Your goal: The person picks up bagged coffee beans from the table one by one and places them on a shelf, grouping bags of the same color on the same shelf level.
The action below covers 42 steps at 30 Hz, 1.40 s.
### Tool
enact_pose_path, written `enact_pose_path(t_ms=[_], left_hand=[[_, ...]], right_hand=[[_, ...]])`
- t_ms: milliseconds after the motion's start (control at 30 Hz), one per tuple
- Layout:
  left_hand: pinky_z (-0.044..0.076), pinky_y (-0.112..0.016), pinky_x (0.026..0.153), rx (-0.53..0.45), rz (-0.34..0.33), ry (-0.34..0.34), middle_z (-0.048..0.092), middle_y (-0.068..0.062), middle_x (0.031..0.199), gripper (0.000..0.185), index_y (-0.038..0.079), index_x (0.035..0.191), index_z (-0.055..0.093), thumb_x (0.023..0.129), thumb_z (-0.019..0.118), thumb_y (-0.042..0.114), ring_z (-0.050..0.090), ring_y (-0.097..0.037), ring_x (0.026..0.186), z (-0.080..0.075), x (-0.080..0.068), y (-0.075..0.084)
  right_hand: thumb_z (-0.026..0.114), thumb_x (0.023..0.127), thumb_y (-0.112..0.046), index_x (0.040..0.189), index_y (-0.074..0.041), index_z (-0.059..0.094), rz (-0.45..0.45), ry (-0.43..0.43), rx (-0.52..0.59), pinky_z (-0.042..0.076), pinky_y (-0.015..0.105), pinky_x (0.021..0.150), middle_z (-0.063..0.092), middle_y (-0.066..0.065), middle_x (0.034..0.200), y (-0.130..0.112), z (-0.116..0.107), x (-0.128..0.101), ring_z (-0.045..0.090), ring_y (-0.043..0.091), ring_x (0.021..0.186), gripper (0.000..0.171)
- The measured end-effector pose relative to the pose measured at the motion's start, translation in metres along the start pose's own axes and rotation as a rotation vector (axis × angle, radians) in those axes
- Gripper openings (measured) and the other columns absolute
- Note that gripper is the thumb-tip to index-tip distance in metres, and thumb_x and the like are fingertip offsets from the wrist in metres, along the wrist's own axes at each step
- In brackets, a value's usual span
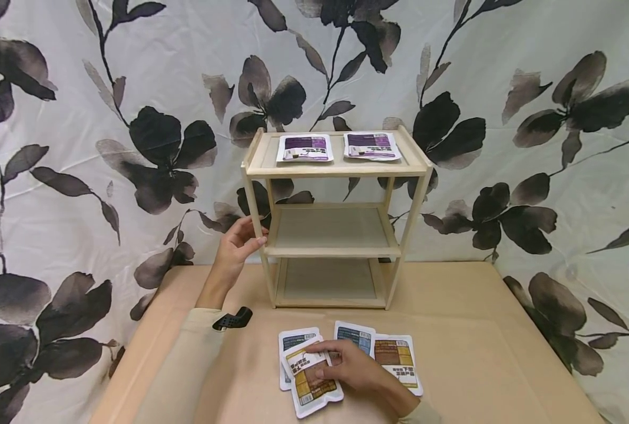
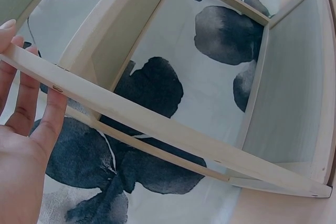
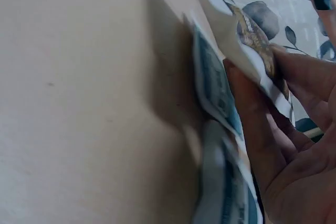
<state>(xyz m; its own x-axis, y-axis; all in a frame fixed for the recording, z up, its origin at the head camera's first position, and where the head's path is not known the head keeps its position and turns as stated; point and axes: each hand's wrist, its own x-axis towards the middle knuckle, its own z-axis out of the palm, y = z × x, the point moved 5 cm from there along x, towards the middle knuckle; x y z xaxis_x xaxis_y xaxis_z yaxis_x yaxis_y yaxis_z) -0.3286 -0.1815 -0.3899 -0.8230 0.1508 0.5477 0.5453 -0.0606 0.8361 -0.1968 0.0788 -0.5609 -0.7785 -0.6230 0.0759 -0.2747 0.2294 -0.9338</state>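
A small three-tier wooden shelf [image 1: 333,253] stands on the table. My left hand [image 1: 231,254] holds its left front post [image 2: 131,116], with the thumb on one side and fingers on the other. In the head view, my right hand [image 1: 357,368] pinches a white-edged packet with a brown and yellow print [image 1: 314,386]. That packet is raised off the table in the right wrist view and partly overlaps a blue packet [image 1: 287,341] below it. Another blue packet [image 1: 357,334] and a second brown packet [image 1: 396,353] lie beyond the right hand, partly covered by it.
Two purple packets [image 1: 305,148] lie side by side on the shelf's top tier. The middle tier [image 1: 333,229] and bottom tier [image 1: 327,280] have grey panels. A floral cloth [image 1: 505,147] hangs behind the tan table [image 1: 468,330].
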Motion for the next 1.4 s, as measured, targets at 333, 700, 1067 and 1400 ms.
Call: enact_pose_path(t_ms=[333,700,1067,1400], left_hand=[[0.051,-0.028,0.091,0.001,0.006,0.004,0.068,-0.006,0.108,0.044,0.010,0.135,0.060,0.093,0.069,-0.003,0.062,-0.018,0.104,-0.001,0.000,-0.003],[0.052,-0.029,0.091,0.006,0.010,0.002,0.068,-0.007,0.108,0.044,0.011,0.134,0.060,0.093,0.070,-0.001,0.062,-0.021,0.104,-0.001,0.000,-0.002],[0.053,-0.028,0.091,-0.006,0.002,-0.002,0.068,-0.006,0.108,0.043,0.011,0.134,0.061,0.093,0.069,-0.002,0.063,-0.019,0.105,0.000,-0.001,-0.001],[0.051,-0.030,0.092,-0.003,0.023,-0.006,0.069,-0.002,0.107,0.044,0.009,0.135,0.060,0.093,0.069,-0.002,0.063,-0.019,0.103,0.000,0.000,-0.002]], right_hand=[[0.076,0.092,-0.017,0.134,-0.015,0.066,0.063,0.048,0.153,0.055,0.024,0.083,0.061,0.015,0.136,-0.019,-0.024,0.005,0.069,0.016,0.098,0.044],[0.075,0.092,-0.016,0.136,-0.010,0.064,0.085,0.110,0.157,0.057,0.025,0.070,0.063,0.019,0.131,-0.041,-0.050,0.005,0.071,0.012,0.079,0.045],[0.066,0.097,-0.008,0.143,-0.003,0.054,0.059,0.089,0.230,0.061,0.035,0.071,0.072,0.024,0.109,-0.061,-0.072,0.005,0.075,0.026,0.086,0.048],[0.069,0.097,-0.009,0.142,-0.003,0.052,-0.013,0.113,0.240,0.062,0.039,0.066,0.073,0.025,0.105,-0.085,-0.092,0.007,0.075,0.031,0.082,0.049]])
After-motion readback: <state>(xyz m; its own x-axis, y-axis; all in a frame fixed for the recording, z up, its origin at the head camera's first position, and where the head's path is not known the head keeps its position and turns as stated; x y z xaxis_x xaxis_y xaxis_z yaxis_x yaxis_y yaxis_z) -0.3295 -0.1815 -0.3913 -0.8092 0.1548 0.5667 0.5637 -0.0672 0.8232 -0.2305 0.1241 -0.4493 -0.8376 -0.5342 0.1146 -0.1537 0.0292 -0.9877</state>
